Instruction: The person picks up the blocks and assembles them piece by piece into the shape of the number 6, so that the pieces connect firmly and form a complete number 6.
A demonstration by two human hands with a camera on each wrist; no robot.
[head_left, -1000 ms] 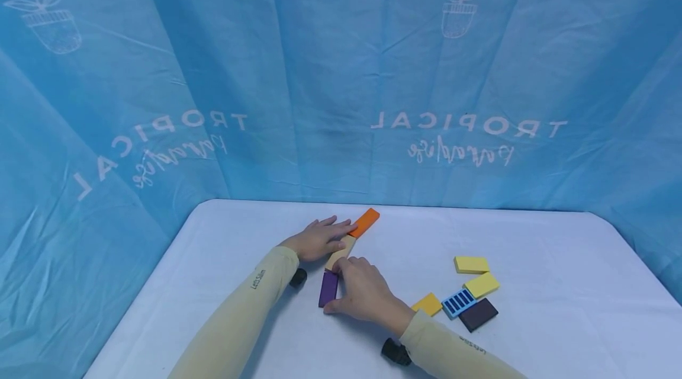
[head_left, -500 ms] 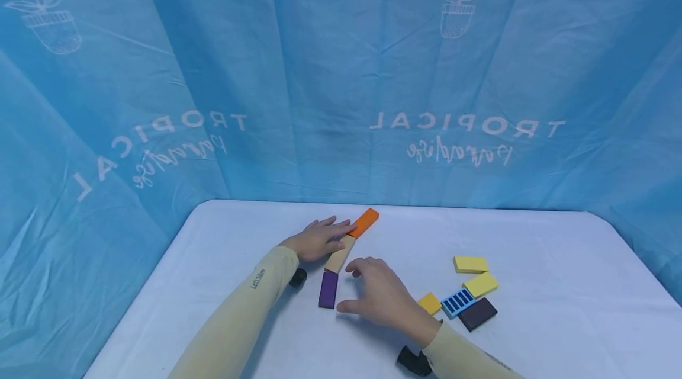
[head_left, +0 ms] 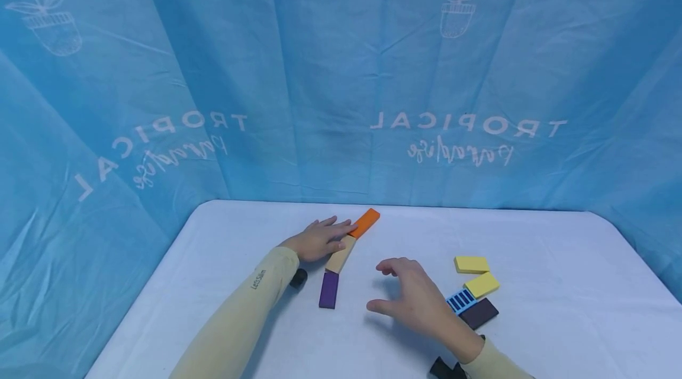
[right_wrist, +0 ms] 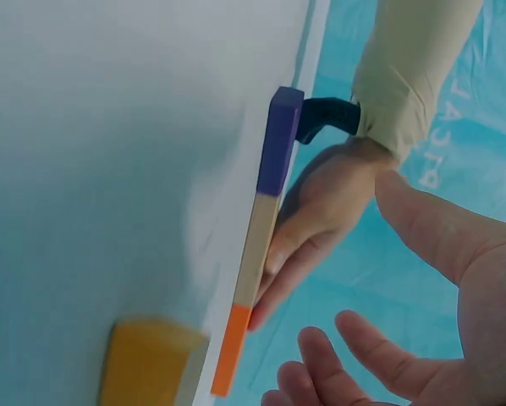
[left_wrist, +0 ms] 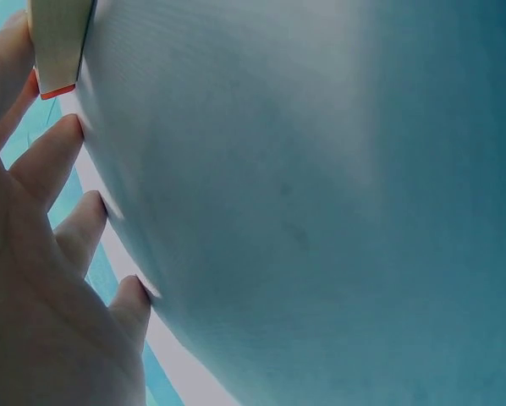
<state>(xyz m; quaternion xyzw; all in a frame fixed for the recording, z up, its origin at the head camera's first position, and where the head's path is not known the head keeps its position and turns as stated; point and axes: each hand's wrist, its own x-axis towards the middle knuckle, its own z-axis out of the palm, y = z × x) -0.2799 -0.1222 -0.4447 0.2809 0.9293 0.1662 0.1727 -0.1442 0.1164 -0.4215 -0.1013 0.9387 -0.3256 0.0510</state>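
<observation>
Left hand [head_left: 315, 240]: fingers spread and extended, gripping nothing — thumb at the beige block [head_left: 340, 257], one fingertip at the orange block [head_left: 367, 222]. Right hand [head_left: 418, 299]: thumb and fingers apart, holding nothing, over the white table [head_left: 559, 284]. The purple block [head_left: 328, 290] meets the beige block's near end at a slight angle, completing a bent row. To steady this row well, apply light, even contact; sideways pressure would likely part the joints. Right of the right hand lie two yellow blocks [head_left: 482, 285], a blue slotted block [head_left: 461, 301] and a black block [head_left: 479, 312]. Contact pressure cannot be determined. The right hand partly covers the blue slotted block — and an amber block [right_wrist: 147, 364] appears only blurred and cropped in the right wrist view.
</observation>
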